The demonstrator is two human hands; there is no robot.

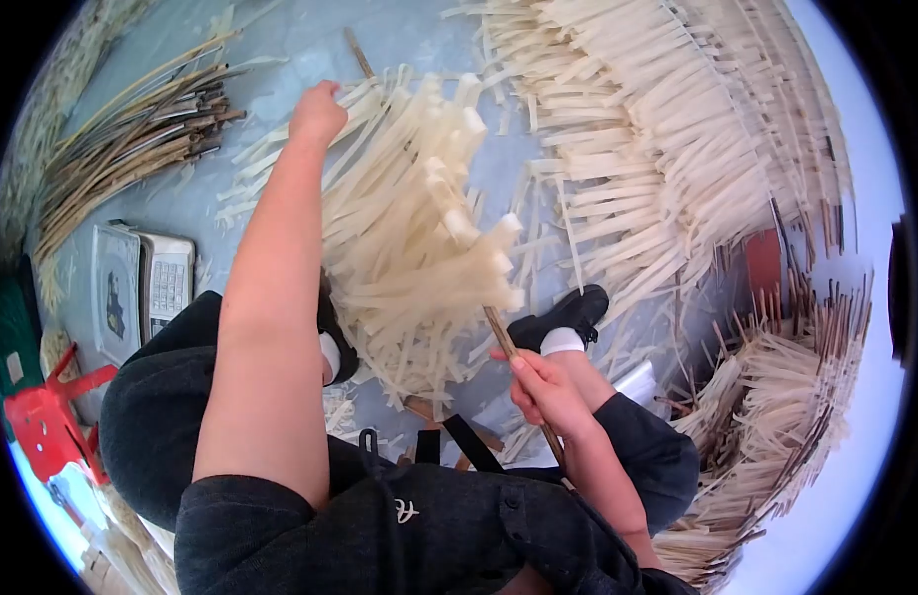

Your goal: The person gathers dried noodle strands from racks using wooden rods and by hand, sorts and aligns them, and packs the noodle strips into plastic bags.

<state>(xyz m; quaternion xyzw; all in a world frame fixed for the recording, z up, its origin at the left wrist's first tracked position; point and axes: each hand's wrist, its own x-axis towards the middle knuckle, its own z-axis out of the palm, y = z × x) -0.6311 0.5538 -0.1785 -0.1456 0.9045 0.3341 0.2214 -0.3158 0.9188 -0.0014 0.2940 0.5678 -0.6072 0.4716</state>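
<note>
My right hand (553, 392) is wrapped round the near end of a thin brown stick (505, 335), in front of my body. Pale, translucent flat strips (400, 238) are folded over this stick and fan out to the left across the floor. The stick's far end sticks out beyond them at the top. My left hand (318, 114) reaches far forward, fingers curled, beside the upper left ends of the strips. What its fingers hold, if anything, is hidden.
Rows of strip-covered sticks (657, 129) lie at the upper right, with another heap (776, 397) below. Bare sticks (142, 139) lie at the left above a scale (147, 283). A red stool (53, 416) stands far left. My shoe (563, 319) is close to the strips.
</note>
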